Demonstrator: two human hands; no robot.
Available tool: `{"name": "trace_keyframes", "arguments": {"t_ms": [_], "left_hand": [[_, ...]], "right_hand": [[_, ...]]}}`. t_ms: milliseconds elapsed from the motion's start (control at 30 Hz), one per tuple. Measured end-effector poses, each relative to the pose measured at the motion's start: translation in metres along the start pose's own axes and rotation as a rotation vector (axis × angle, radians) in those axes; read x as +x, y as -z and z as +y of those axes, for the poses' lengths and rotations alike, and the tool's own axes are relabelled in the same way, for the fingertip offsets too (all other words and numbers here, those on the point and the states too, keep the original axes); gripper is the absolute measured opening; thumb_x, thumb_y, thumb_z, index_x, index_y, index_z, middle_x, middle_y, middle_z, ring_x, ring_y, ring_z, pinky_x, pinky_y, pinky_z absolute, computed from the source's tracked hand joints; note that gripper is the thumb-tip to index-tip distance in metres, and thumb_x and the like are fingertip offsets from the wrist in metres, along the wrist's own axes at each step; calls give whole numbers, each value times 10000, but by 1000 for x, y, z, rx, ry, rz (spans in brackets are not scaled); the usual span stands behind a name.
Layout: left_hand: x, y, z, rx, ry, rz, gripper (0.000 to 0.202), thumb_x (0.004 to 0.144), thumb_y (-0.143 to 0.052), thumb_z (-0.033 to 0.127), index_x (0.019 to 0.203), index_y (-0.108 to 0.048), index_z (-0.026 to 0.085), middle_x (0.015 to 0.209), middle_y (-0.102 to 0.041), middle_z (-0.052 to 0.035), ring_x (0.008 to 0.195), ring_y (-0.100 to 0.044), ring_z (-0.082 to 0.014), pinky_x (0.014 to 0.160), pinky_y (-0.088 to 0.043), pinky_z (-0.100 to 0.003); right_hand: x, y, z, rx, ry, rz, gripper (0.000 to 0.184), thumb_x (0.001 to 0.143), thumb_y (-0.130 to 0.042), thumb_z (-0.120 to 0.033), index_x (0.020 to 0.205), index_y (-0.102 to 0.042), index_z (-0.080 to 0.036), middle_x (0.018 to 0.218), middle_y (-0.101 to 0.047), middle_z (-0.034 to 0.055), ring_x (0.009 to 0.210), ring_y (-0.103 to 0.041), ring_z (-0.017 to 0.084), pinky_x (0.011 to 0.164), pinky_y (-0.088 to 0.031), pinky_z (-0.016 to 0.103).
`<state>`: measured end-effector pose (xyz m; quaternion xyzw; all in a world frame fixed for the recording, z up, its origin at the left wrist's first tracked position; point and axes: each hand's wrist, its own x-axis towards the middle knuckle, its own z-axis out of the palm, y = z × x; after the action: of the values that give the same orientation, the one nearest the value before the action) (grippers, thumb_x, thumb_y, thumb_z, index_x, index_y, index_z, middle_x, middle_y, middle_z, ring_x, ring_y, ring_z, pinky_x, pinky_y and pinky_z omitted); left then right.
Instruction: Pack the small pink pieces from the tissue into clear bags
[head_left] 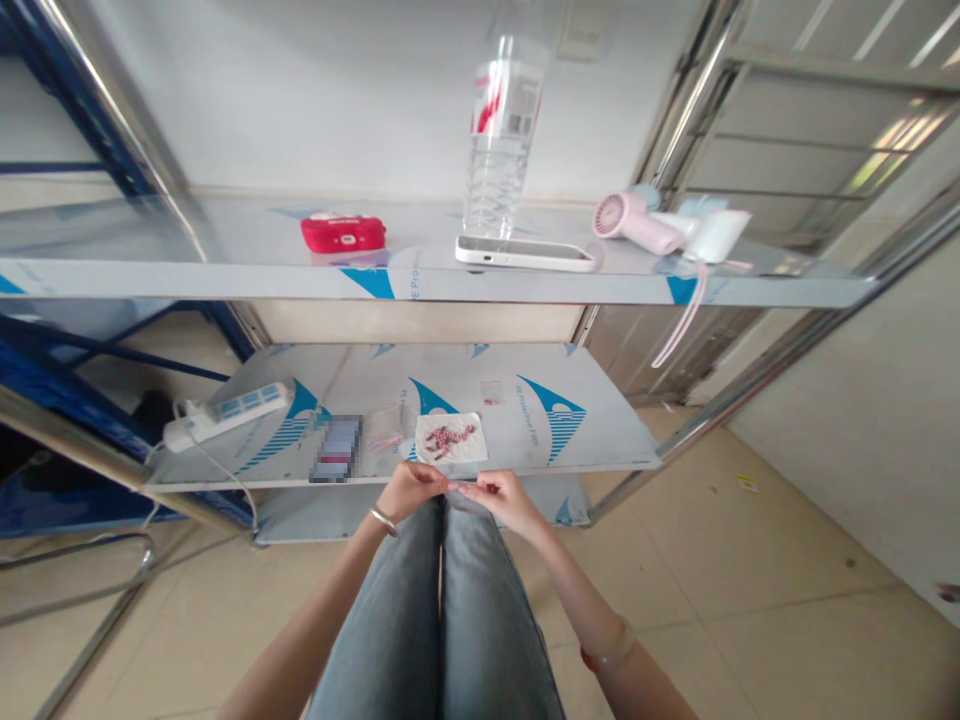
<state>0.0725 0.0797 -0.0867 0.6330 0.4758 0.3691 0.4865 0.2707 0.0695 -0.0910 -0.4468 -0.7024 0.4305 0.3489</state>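
My left hand (412, 489) and my right hand (504, 499) meet fingertip to fingertip above my knees, just in front of the lower shelf's edge. Both are closed in a pinch. Whatever lies between the fingers is too small and blurred to name. Just beyond them on the shelf is a white paper or tissue (480, 447) with a heap of small dark red and pink beads (447, 438) on it. To its left lies a clear plastic bag (384, 428) with pinkish contents. A tiny clear bag (491, 393) with a few reddish bits sits farther back.
A blurred-out phone (337, 448) and a white power strip (229, 415) with cords are at the left of the lower shelf (600, 430). The upper shelf (270, 280) holds a red case (343, 234), a water bottle (501, 150), a white-cased phone (525, 255) and handheld fans (637, 225).
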Motion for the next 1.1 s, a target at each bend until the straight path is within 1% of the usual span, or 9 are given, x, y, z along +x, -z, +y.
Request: {"name": "trace_keyframes", "arguments": {"t_ms": [167, 300, 400, 533, 600, 700, 800, 900, 1100], "left_hand": [[11, -8, -17, 15, 28, -81, 316, 668, -703, 428, 648, -707, 113, 567, -647, -28, 523, -519, -105, 515, -389, -212], [13, -13, -35, 10, 55, -119, 318, 655, -704, 433, 671, -716, 116, 635, -686, -55, 575, -564, -127, 580, -444, -234], [9, -17, -51, -14, 58, -129, 320, 656, -699, 448, 684, -718, 130, 675, -702, -71, 612, -597, -155, 624, -480, -271], [5, -23, -67, -14, 41, -92, 311, 664, -689, 453, 672, -715, 143, 654, -694, -69, 591, -601, -177, 612, -496, -305], [6, -26, -70, 1, 46, -72, 297, 655, -697, 446, 655, -713, 149, 630, -686, -61, 566, -595, -177, 594, -497, -308], [11, -31, -72, 7, 55, -12, 303, 651, -700, 454, 639, -705, 152, 596, -672, -53, 557, -597, -181, 578, -501, -315], [22, -34, -71, -41, 69, 49, 309, 663, -691, 464, 623, -685, 158, 588, -666, -53, 562, -604, -184, 584, -505, -330], [39, -38, -69, -108, 76, 84, 313, 670, -689, 464, 629, -659, 155, 588, -660, -50, 556, -604, -171, 588, -502, -320], [89, -52, -60, -213, 141, 190, 263, 758, -647, 349, 914, -608, 141, 779, -692, -61, 695, -657, -164, 610, -495, -261]], "right_hand": [[-3, 3, 20, 3, -28, -20, 502, 795, -562, -520, 494, -362, -172, 480, -296, -55, 497, -291, 72, 497, -198, 220], [-7, -5, 44, -17, -77, -45, 489, 811, -540, -531, 504, -458, -159, 467, -400, -39, 492, -373, 85, 506, -244, 219], [-13, -16, 65, -14, -119, -3, 471, 808, -548, -524, 522, -529, -150, 487, -486, -15, 513, -445, 108, 522, -288, 227], [-20, -27, 84, 103, -176, 52, 362, 739, -645, -505, 765, -680, -145, 723, -662, 47, 687, -587, 181, 623, -413, 265], [-22, -30, 89, 184, -215, 45, 407, 695, -692, -497, 902, -697, -147, 864, -695, 80, 796, -622, 221, 706, -458, 304], [-24, -29, 94, 226, -267, 24, 442, 684, -702, -494, 949, -702, -139, 911, -702, 105, 844, -636, 246, 755, -481, 343], [-24, -26, 98, 194, -251, 10, 407, 673, -716, -469, 928, -705, -152, 915, -705, 101, 854, -640, 252, 764, -491, 360], [-19, -24, 105, 207, -215, 37, 329, 726, -652, -468, 827, -706, -159, 860, -709, 96, 815, -647, 247, 753, -497, 369], [18, -7, 126, 239, -228, 299, 375, 703, -609, -497, 820, -682, -148, 763, -699, 100, 696, -642, 241, 675, -506, 370]]}}
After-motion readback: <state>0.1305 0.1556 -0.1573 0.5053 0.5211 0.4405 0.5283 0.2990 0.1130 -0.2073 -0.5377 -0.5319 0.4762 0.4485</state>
